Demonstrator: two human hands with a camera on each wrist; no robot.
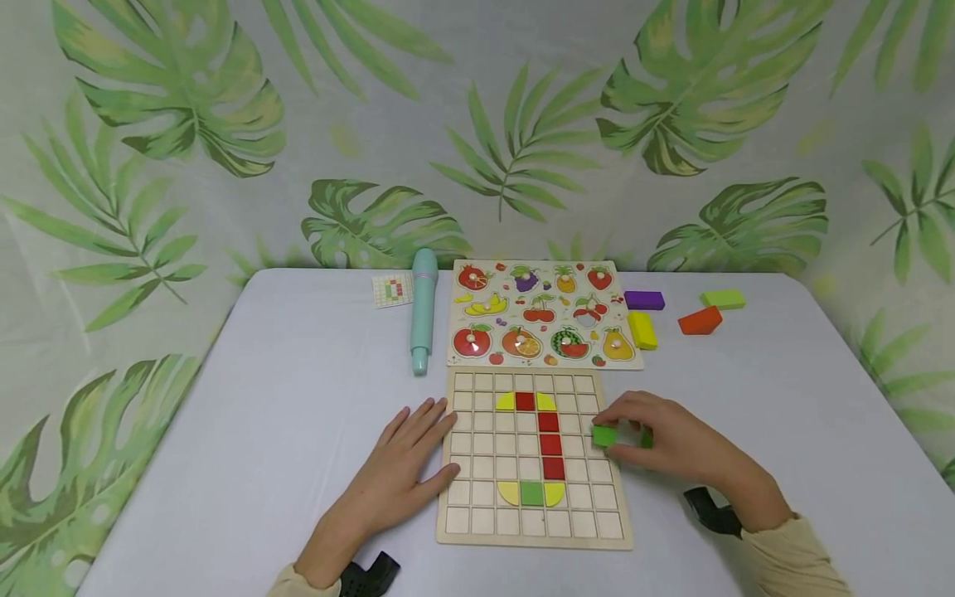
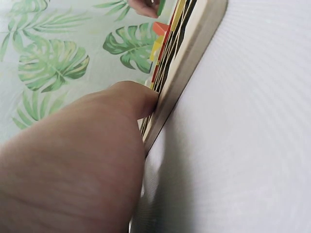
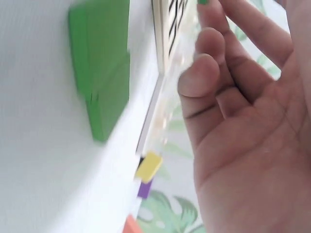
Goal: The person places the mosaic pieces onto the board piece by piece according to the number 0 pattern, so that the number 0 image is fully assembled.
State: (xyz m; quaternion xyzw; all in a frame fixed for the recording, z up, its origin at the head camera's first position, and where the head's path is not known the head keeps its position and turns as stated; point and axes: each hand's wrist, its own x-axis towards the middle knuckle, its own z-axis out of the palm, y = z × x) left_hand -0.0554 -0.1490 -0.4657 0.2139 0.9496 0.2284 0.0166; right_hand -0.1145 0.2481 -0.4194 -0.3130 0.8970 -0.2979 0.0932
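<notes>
A wooden grid board [image 1: 477, 507] lies in front of me with red [image 1: 550, 444], yellow [image 1: 508, 492] and green [image 1: 531, 493] tiles set in it. My left hand [image 1: 403, 464] lies flat on the table, its straight fingers touching the board's left edge [image 2: 189, 68]. My right hand [image 1: 664, 444] is at the board's right edge and pinches a small green tile [image 1: 603, 434] between thumb and fingers. More green pieces [image 3: 99, 73] lie on the table under that hand, blurred in the right wrist view, beside the board's edge [image 3: 160, 29].
Behind the grid board lies a fruit puzzle board [image 1: 545, 315], with a teal pen-shaped device [image 1: 423, 311] and a small pattern card [image 1: 392, 290] to its left. Purple [image 1: 644, 300], yellow [image 1: 642, 330], orange [image 1: 700, 321] and green [image 1: 723, 298] blocks sit at the back right. A leaf-print backdrop stands behind the table.
</notes>
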